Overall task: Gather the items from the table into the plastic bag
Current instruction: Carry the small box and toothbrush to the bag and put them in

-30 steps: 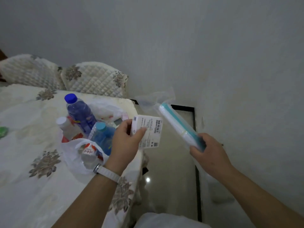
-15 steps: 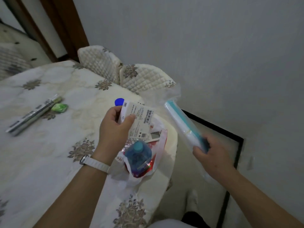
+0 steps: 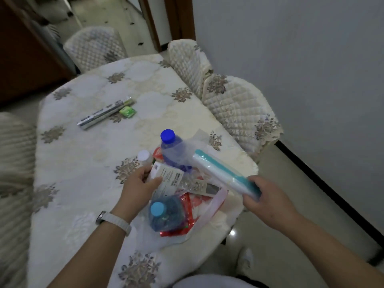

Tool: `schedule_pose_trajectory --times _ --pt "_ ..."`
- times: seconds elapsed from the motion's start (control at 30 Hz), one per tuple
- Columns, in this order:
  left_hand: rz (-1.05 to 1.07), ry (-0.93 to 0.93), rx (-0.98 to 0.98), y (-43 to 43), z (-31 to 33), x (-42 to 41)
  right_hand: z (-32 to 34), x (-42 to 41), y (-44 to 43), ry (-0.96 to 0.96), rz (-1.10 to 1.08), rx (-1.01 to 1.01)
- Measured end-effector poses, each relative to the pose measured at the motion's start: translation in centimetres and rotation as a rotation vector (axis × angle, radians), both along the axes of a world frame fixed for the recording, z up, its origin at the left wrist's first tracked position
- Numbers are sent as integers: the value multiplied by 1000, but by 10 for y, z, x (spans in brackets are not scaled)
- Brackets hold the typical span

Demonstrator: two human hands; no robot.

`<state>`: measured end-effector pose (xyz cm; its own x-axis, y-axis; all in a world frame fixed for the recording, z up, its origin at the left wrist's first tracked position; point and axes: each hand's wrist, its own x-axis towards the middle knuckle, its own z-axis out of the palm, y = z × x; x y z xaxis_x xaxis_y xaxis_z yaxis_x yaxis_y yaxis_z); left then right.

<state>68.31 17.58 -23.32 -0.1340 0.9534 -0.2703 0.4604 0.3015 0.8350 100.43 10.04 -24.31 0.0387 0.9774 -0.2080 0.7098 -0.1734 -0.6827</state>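
My left hand [image 3: 138,185] grips a white barcoded box [image 3: 166,179] just above the open plastic bag [image 3: 209,210] at the table's near right corner. My right hand [image 3: 268,199] holds a long white and teal roll in clear wrap [image 3: 220,170], slanted over the bag. Inside the bag sit a light-blue-capped bottle [image 3: 164,213], a dark-blue-capped bottle [image 3: 172,150], a white-capped bottle [image 3: 143,156], a remote-like item [image 3: 205,187] and red packaging. Farther back on the table lie a long silver box [image 3: 104,115] and a small green packet [image 3: 127,111].
The table [image 3: 83,167] wears a cream floral cloth. Quilted chairs stand at the far side [image 3: 93,46], at the right [image 3: 234,102] and at the left edge [image 3: 12,163]. A grey wall runs along the right, with tiled floor [image 3: 291,204] beside the table.
My view has swung left and down, showing more of the table. My left hand has lowered the white box toward the bag, and the roll has moved over the bag.
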Motion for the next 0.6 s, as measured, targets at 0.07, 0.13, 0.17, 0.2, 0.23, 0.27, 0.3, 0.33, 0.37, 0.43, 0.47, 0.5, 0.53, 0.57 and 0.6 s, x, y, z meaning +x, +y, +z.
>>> schedule_pose_trajectory --times 0.07,0.13,0.17,0.2,0.23,0.27,0.3,0.33,0.37,0.43,0.47,0.5,0.53,0.57,0.6 --pt "34 34 -5 -3 -3 1 1 5 15 -14 74 -8" --pt "46 132 -14 -3 -3 -1 2 3 30 -38 147 -2" --pt "34 199 -22 -4 -4 -3 2 1 37 -56 189 8" --pt "17 266 -22 -6 -4 -5 3 -2 42 -73 234 22" --pt "-2 336 -20 -9 -5 -9 4 -6 47 -88 272 36" --pt "-16 403 -17 -12 -7 -13 6 -10 52 -100 296 47" --pt "-17 471 -23 -15 -10 -17 9 -14 56 -114 311 60" --pt "-11 531 -31 -20 -12 -22 11 -17 60 -134 326 75" --pt "-9 588 -33 -24 -15 -28 13 -21 63 -159 349 95" --pt "-6 675 -25 -33 -18 -40 17 -27 71 -204 409 123" --pt "10 690 -37 -37 -21 -44 21 -29 74 -225 440 135" --pt "50 669 -71 -42 -23 -50 25 -34 77 -245 471 149" --pt "93 630 -106 -45 -24 -55 29 -39 80 -258 487 164" --pt "123 584 -136 -48 -25 -61 34 -45 82 -261 494 184" --pt "137 536 -157 -49 -24 -65 39 -51 85 -264 501 201"
